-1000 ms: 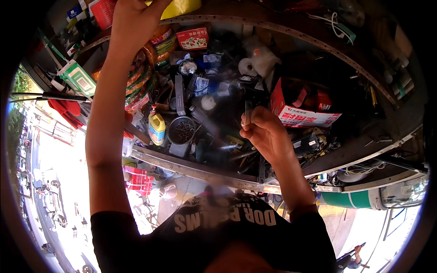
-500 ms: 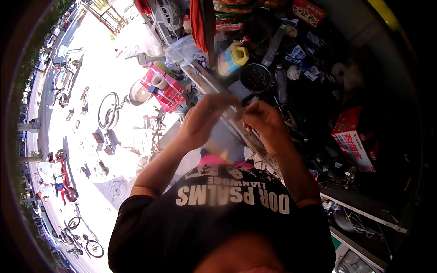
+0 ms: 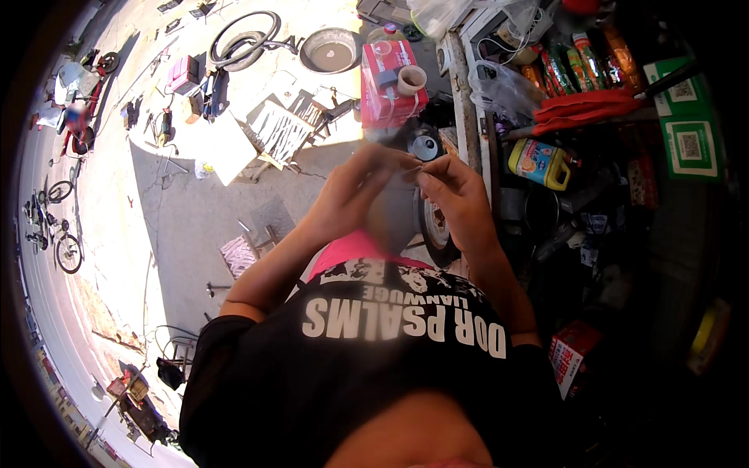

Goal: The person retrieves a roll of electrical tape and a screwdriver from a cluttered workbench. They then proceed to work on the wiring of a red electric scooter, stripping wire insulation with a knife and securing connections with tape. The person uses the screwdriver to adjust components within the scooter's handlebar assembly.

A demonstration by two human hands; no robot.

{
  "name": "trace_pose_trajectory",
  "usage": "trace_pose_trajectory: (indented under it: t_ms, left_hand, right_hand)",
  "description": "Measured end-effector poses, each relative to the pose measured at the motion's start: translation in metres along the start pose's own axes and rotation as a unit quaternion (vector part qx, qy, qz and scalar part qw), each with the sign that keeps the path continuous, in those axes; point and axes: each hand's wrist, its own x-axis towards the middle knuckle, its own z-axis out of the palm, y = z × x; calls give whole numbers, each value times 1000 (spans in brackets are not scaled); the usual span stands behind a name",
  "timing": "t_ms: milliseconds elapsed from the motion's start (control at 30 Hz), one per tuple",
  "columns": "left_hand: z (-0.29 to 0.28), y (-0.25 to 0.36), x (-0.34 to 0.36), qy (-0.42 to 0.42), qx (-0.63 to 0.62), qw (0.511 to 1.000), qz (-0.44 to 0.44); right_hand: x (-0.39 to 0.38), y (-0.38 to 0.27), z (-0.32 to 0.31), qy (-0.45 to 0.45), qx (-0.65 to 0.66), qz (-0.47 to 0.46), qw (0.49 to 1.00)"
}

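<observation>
My left hand (image 3: 357, 189) and my right hand (image 3: 454, 189) meet above the waist of my dark printed shirt (image 3: 390, 359). The thumb and fingers of my right hand pinch a small thin item (image 3: 416, 170) that is too small to name. The closed, slightly blurred fingers of my left hand reach to the same spot; what they hold is unclear. Below and behind my hands are a black wheel (image 3: 434, 238) and a smudged, hazy patch of the picture.
At right stands a cluttered cart (image 3: 482, 132) with a yellow jug (image 3: 538, 164), red cloth (image 3: 577, 107) and green signs (image 3: 688, 146). Ahead are a red box (image 3: 390, 97) and a water basin (image 3: 329, 53). On the sunlit pavement at left are parked bicycles (image 3: 58, 226) and scattered tools.
My left hand has come down from the yellow object at the upper edge to meet my right hand. The view has swung from the cluttered cart toward the pavement.
</observation>
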Motion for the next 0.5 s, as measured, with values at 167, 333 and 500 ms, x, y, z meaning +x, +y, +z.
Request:
trace_pose_trajectory:
  t_ms: [167,333,500]
  left_hand:
    - [-53,-21,-44,171,-33,983,-60]
    - [-76,-19,-76,318,-120,933,-120]
    - [-98,-37,-121,461,-195,851,-159]
  right_hand:
    - [52,12,60,-94,-114,-19,989]
    - [88,30,116,-174,-174,-37,968]
    - [127,66,175,-325,-252,-76,908]
